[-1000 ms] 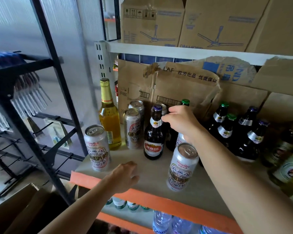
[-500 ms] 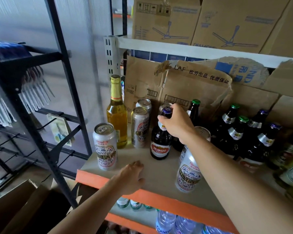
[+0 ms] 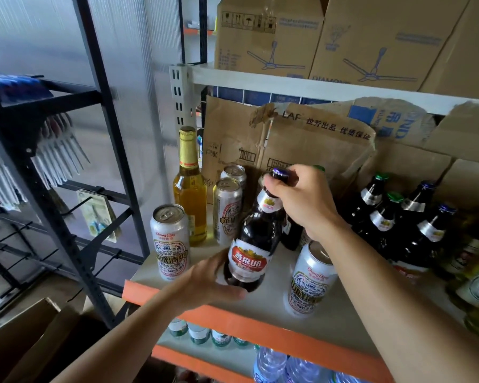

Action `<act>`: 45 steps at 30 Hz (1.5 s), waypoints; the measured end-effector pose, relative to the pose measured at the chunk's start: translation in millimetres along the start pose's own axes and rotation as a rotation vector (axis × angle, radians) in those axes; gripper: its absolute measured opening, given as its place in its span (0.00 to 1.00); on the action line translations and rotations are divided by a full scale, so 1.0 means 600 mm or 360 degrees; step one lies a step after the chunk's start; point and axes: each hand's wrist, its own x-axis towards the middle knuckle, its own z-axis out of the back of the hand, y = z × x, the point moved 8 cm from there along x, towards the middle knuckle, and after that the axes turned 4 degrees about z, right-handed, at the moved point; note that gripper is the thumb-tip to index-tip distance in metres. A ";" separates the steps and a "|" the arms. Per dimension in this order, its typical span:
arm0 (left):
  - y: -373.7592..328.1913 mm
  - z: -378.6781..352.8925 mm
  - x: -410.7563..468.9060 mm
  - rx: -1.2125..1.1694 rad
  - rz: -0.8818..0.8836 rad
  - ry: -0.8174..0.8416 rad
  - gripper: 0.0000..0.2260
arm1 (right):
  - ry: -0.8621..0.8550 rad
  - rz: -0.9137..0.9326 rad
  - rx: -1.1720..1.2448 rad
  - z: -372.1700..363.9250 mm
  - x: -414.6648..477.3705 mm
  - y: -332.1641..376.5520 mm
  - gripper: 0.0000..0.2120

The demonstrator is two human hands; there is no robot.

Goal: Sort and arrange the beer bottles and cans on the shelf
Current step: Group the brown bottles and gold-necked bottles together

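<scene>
A dark brown beer bottle (image 3: pixel 253 244) with a red label and blue cap is tilted above the shelf board (image 3: pixel 260 305). My right hand (image 3: pixel 302 200) grips its neck just under the cap. My left hand (image 3: pixel 205 280) cups its base from below and the left. Two silver cans stand at the front: one (image 3: pixel 169 241) at the left, one (image 3: pixel 310 277) under my right forearm. Two more silver cans (image 3: pixel 228 210) stand behind, beside a tall yellow bottle (image 3: pixel 190 189). A cluster of dark bottles (image 3: pixel 398 217) with green and blue caps fills the right.
Torn cardboard boxes (image 3: pixel 302 139) line the back of the shelf, and fan boxes (image 3: pixel 371 37) sit on the shelf above. A black wire rack (image 3: pixel 53 150) stands to the left. Water bottles (image 3: pixel 271 363) sit on the lower shelf below the orange front edge (image 3: pixel 260 327).
My right hand has lifted the dark bottle off the shelf and tilted it toward me. My left hand rose from the shelf edge and now holds its base.
</scene>
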 end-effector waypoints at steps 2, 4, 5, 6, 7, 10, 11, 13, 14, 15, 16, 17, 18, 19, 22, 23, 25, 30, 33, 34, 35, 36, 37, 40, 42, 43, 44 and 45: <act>-0.036 -0.001 -0.016 -0.0188 -0.0116 0.0105 0.31 | -0.0027 -0.0027 0.0209 0.011 0.000 0.014 0.10; -0.070 0.001 -0.035 -0.0299 -0.0185 0.0142 0.28 | -0.0046 -0.0091 0.0381 0.019 0.001 0.021 0.11; -0.081 0.002 -0.042 -0.0307 -0.0211 0.0136 0.28 | -0.0056 -0.0123 0.0440 0.023 0.002 0.022 0.11; -0.089 0.002 -0.049 -0.0289 -0.0234 0.0116 0.29 | -0.0059 -0.0145 0.0473 0.025 0.002 0.022 0.10; -0.098 0.000 -0.056 -0.0252 -0.0259 0.0090 0.29 | -0.0058 -0.0164 0.0497 0.027 0.001 0.023 0.10; -0.118 -0.009 -0.070 -0.0171 -0.0292 0.0028 0.27 | -0.0004 -0.0188 0.0530 0.028 0.002 0.022 0.11; -0.126 -0.012 -0.075 -0.0170 -0.0301 0.0009 0.26 | 0.0013 -0.0195 0.0537 0.028 0.002 0.022 0.12; -0.143 -0.019 -0.086 -0.0209 -0.0316 -0.0020 0.24 | 0.0017 -0.0209 0.0552 0.032 0.002 0.021 0.14; -0.151 -0.022 -0.091 -0.0226 -0.0316 -0.0036 0.23 | -0.0001 -0.0216 0.0561 0.034 0.003 0.020 0.16; -0.156 -0.025 -0.095 -0.0228 -0.0313 -0.0060 0.24 | -0.0014 -0.0230 0.0574 0.036 0.003 0.017 0.16; -0.161 -0.028 -0.098 -0.0228 -0.0309 -0.0084 0.25 | -0.0017 -0.0249 0.0597 0.037 0.003 0.015 0.16; -0.166 -0.032 -0.102 -0.0232 -0.0309 -0.0104 0.25 | -0.0012 -0.0270 0.0628 0.038 0.003 0.014 0.15; -0.170 -0.036 -0.105 -0.0247 -0.0308 -0.0113 0.25 | 0.0008 -0.0287 0.0653 0.040 0.002 0.014 0.15; -0.174 -0.041 -0.107 -0.0259 -0.0309 -0.0113 0.25 | 0.0035 -0.0294 0.0677 0.041 0.002 0.014 0.14; -0.184 -0.052 -0.113 -0.0269 -0.0299 -0.0087 0.24 | 0.0100 -0.0301 0.0712 0.045 0.002 0.012 0.13; -0.186 -0.056 -0.114 -0.0277 -0.0297 -0.0072 0.24 | 0.0109 -0.0305 0.0713 0.047 0.001 0.011 0.12; -0.191 -0.063 -0.115 -0.0316 -0.0291 -0.0045 0.23 | 0.0114 -0.0306 0.0707 0.052 -0.001 0.009 0.11; -0.201 -0.079 -0.114 -0.0336 -0.0279 -0.0025 0.22 | 0.0105 -0.0314 0.0738 0.071 -0.006 0.004 0.11; -0.207 -0.088 -0.110 -0.0325 -0.0277 -0.0028 0.23 | 0.0109 -0.0350 0.0738 0.085 -0.009 -0.006 0.10; -0.208 -0.091 -0.108 -0.0312 -0.0279 -0.0026 0.24 | 0.0102 -0.0362 0.0751 0.091 -0.012 -0.008 0.10; -0.210 -0.095 -0.106 -0.0300 -0.0282 -0.0022 0.24 | 0.0091 -0.0377 0.0770 0.099 -0.015 -0.011 0.10; -0.211 -0.099 -0.103 -0.0289 -0.0282 -0.0014 0.24 | 0.0075 -0.0386 0.0791 0.108 -0.018 -0.013 0.09; -0.212 -0.104 -0.099 -0.0276 -0.0283 -0.0003 0.25 | 0.0062 -0.0390 0.0805 0.118 -0.021 -0.015 0.09; -0.220 -0.120 -0.091 -0.0221 -0.0298 0.0042 0.25 | 0.0042 -0.0378 0.0786 0.148 -0.030 -0.025 0.09; -0.225 -0.132 -0.086 -0.0196 -0.0307 0.0070 0.24 | 0.0034 -0.0356 0.0709 0.167 -0.035 -0.033 0.09; -0.229 -0.139 -0.083 -0.0195 -0.0307 0.0081 0.23 | 0.0027 -0.0340 0.0673 0.177 -0.039 -0.035 0.09; -0.232 -0.146 -0.080 -0.0204 -0.0307 0.0093 0.23 | 0.0011 -0.0322 0.0638 0.188 -0.042 -0.037 0.09; -0.236 -0.153 -0.077 -0.0210 -0.0309 0.0110 0.22 | -0.0019 -0.0294 0.0568 0.201 -0.045 -0.039 0.11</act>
